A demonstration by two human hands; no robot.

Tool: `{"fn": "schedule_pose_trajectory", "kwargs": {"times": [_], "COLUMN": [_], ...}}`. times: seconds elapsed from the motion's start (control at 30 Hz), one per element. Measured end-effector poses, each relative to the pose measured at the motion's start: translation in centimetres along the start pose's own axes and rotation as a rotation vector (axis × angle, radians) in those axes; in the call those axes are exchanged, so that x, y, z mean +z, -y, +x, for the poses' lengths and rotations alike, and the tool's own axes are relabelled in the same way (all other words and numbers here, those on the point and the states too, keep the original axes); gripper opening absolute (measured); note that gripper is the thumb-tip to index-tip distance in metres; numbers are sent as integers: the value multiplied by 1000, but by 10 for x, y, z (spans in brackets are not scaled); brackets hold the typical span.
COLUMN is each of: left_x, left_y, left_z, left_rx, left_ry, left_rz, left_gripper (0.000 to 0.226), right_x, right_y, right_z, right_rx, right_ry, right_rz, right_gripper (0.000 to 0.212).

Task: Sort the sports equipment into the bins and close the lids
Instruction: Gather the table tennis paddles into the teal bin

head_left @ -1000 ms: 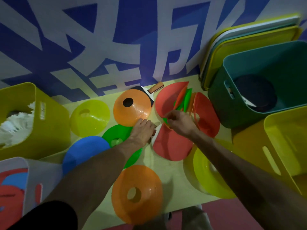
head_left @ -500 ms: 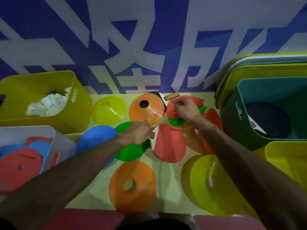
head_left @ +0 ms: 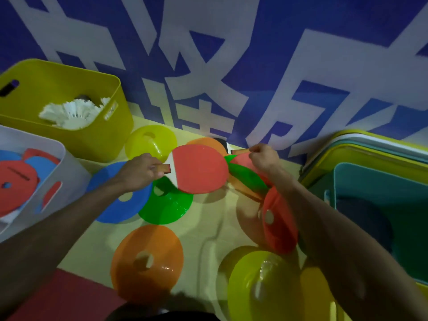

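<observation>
Above the bench (head_left: pixel 208 228), my left grip (head_left: pixel 139 172) pinches the handle of a red table-tennis paddle (head_left: pixel 199 169) over the green cone (head_left: pixel 166 207). My right grip (head_left: pixel 264 157) clasps the handle of another paddle (head_left: pixel 239 151). I should carry these 2 level into the white bin (head_left: pixel 71 174), clear of its rim.

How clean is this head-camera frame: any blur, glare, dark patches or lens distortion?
Head view: dim overall, the inside of the teal bin sinks into shadow; motion blur smears the red cone by the right forearm and the wall lettering; small glare spots sit on the near orange cone and yellow cone; wide-angle stretch swells both forearms toward the bottom corners.
</observation>
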State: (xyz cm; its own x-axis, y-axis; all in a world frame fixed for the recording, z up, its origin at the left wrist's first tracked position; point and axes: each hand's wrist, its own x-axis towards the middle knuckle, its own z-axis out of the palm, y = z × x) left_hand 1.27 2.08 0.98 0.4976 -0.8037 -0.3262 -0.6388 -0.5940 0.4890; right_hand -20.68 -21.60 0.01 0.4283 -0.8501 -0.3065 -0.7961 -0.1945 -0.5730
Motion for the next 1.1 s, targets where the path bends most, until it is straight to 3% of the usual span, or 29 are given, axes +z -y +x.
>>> {"fn": "schedule_pose_trajectory", "kwargs": {"times": [0.2,0.33,0.6,0.7,0.8,1.1], "left_x": [18,30,35,40,47,58], "left_y": [-16,-28,-29,-24,-21,-24], "left_z": [-5,8,30,32,34,31], "left_rx": [-144,-193,-226,-253,-265,-296], "left_ry": [-134,-172,-171,-177,-174,-170], "left_rz": [-492,-655,-701,-711,-748,-868], "left_gripper": [52,38,17,24,19,23], "right_x": [16,31,68,78,80,67], "right_y": [0,4,3,-2,-5,-16], "right_z": [44,71,103,114,121,108], "right_rx": [-19,-28,-156,-227,-180,-79], "right_ry": [79,146,353,299,234,309], "right_rz": [-138,-220,-538,-603,-673,-578], "right_gripper": [29,31,45,52,59,33]}}
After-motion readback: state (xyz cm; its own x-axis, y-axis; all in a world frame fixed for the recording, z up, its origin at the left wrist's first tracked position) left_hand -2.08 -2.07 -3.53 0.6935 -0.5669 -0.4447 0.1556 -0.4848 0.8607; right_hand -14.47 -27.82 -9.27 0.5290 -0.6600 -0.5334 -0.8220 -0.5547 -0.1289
